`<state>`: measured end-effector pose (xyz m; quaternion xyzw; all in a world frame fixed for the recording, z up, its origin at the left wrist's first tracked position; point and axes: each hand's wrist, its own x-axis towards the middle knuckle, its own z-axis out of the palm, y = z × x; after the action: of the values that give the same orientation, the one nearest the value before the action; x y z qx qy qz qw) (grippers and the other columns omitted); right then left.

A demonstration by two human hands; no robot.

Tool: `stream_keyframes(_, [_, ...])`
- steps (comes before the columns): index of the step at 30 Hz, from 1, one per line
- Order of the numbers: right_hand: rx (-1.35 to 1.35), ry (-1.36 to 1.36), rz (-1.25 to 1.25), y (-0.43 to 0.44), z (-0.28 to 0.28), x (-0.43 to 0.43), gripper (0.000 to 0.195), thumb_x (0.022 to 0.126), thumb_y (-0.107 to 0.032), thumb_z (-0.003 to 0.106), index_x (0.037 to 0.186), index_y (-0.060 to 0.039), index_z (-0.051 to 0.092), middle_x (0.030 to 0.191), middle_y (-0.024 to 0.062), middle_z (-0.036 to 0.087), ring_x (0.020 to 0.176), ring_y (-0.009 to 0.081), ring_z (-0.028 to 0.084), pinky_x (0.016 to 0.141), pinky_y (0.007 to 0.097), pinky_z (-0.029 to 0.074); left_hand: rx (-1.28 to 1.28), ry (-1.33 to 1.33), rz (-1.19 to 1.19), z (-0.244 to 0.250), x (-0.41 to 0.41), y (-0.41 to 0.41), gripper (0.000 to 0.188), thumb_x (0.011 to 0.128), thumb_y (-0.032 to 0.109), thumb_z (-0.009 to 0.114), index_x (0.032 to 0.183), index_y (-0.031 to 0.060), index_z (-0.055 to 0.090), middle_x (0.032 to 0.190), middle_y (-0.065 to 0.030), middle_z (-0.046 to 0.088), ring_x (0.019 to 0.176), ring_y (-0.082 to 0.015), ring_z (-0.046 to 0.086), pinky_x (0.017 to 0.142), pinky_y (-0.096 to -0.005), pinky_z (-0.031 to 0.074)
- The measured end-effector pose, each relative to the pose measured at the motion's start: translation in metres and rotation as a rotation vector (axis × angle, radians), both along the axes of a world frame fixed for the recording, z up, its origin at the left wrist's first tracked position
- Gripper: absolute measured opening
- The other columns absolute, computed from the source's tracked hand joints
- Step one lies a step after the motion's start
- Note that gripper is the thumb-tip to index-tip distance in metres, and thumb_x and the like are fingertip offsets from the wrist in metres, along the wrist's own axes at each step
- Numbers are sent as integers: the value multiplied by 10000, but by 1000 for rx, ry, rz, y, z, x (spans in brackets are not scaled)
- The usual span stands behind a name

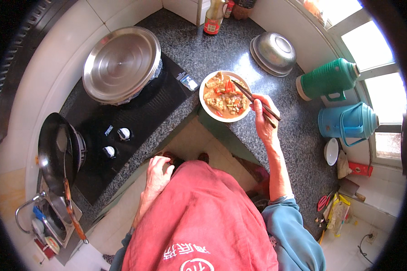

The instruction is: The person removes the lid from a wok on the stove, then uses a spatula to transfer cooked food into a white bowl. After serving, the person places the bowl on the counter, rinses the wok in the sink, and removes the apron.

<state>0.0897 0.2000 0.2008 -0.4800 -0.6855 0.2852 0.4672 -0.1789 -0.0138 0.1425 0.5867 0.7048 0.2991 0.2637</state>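
My right hand [266,122] grips a pair of dark chopsticks [249,95] over a white bowl [203,105]. Their tips meet the red chili pieces on the stew-like food [220,100], which lies in a brown sauce. The bowl sits at the inner corner of the speckled granite counter [186,44]. Close to my body, beside the red apron [203,210], my left hand [157,174] hangs with loosely curled fingers apart and nothing in it.
On the black gas cooktop [98,128] are a lidded pot [122,64] and a wok [54,152] with a wooden-handled spatula [69,206]. A sauce bottle [213,20] and upturned metal bowls [274,52] stand behind. Green [329,79] and blue [346,120] thermos flasks line the window side; scissors [323,202] lie lower.
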Motion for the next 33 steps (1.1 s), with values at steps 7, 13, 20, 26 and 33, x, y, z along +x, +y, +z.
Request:
stream_keyframes(7, [-187, 194, 26, -14, 12, 3, 147, 870, -89, 493, 959, 7, 558, 832, 79, 594, 723, 132, 588, 623, 235, 478, -11, -13, 10, 1, 1, 0, 223, 678, 68, 629, 883, 10, 564, 906, -121, 541, 893, -282, 503, 796, -350, 418])
stream_keyframes(13, [-89, 81, 34, 0, 11, -4, 168, 876, -102, 483, 986, 4, 553, 840, 77, 599, 720, 118, 581, 663, 234, 473, -21, -20, 10, 2, 0, 3, 229, 673, 66, 633, 886, 11, 567, 909, -117, 544, 894, -273, 507, 796, -345, 420])
stream_keyframes(20, [30, -99, 148, 23, 13, -26, 115, 826, -59, 525, 928, -26, 568, 801, 96, 592, 719, 154, 576, 657, 270, 453, 23, -4, -2, 0, -3, 3, 222, 667, 64, 637, 869, 12, 562, 886, -115, 540, 861, -276, 504, 775, -347, 426])
stream_keyframes(26, [172, -230, 261, 31, 9, -34, 107, 831, -63, 527, 923, -27, 568, 789, 96, 593, 711, 132, 573, 633, 260, 451, 31, 2, 9, -3, -4, 2, 221, 664, 60, 639, 867, 14, 565, 883, -114, 540, 861, -275, 505, 776, -348, 427])
stream_keyframes(33, [53, -206, 233, 28, 11, -28, 85, 811, -39, 540, 892, -39, 567, 772, 109, 585, 687, 202, 587, 628, 286, 458, -26, -17, 23, -4, -6, 4, 236, 668, 73, 637, 888, 19, 570, 920, -108, 546, 903, -269, 510, 799, -336, 421])
